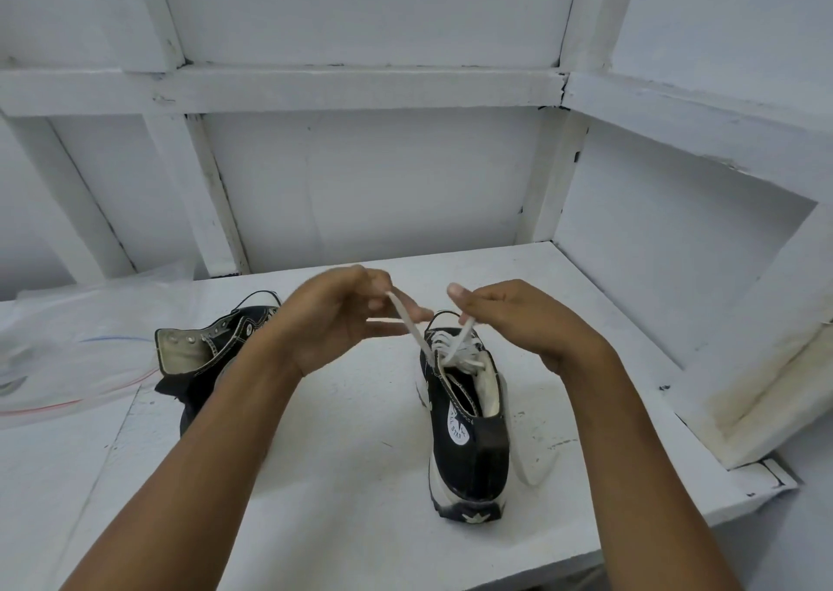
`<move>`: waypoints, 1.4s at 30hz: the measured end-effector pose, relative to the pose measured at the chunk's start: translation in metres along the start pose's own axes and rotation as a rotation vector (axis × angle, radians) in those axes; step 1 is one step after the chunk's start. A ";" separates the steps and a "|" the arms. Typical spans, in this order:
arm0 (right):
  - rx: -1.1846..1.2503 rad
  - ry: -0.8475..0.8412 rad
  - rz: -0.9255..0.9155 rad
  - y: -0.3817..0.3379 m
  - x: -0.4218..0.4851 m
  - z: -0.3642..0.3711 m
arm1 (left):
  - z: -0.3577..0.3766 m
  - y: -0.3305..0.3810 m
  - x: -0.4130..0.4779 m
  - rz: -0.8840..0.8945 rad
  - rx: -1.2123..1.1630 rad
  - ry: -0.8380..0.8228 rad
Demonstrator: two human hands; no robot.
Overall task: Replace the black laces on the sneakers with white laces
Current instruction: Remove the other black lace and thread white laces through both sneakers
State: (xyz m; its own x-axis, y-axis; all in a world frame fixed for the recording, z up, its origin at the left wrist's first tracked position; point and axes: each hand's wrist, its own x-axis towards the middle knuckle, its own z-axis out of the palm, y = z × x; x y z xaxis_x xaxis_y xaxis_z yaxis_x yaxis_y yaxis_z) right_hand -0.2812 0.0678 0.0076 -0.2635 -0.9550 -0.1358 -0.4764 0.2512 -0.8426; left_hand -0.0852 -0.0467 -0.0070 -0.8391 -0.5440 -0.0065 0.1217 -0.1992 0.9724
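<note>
Left hand and right hand pinch white lace ends above laced sneaker; bag contents unclear.

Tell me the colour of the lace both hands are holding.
The lace is white, per the head view.

Unlaced sneaker partly behind forearm, plastic bag edge-cropped

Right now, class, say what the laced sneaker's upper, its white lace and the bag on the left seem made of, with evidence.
The laced sneaker's upper: likely black canvas, matte, with white stitching along the edges. The white lace: a flat, woven-looking textile band that bends softly; fibre unclear. The bag: thin clear plastic, glossy and crinkled, the table showing through.
</note>
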 end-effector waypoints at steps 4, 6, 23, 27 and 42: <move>0.063 0.039 -0.008 0.005 0.001 -0.002 | -0.002 0.003 -0.002 -0.078 -0.191 0.094; 0.030 -0.004 -0.006 0.007 -0.002 -0.004 | -0.005 0.000 -0.002 -0.158 0.156 0.113; 0.025 -0.121 0.201 0.021 -0.019 -0.014 | 0.009 -0.015 0.001 -0.005 0.108 0.028; -0.064 -0.238 0.239 0.015 -0.022 -0.009 | 0.021 -0.016 0.001 -0.186 0.604 0.018; 0.038 0.064 0.145 -0.003 -0.002 0.006 | 0.023 0.000 0.017 -0.109 0.914 0.248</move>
State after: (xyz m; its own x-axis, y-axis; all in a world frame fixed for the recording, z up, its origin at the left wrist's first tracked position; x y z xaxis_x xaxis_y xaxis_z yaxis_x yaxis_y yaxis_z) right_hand -0.2739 0.0684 0.0076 -0.3811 -0.8967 -0.2251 -0.3973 0.3787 -0.8359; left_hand -0.1113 -0.0368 -0.0020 -0.6721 -0.7384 -0.0553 -0.5004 0.3979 0.7689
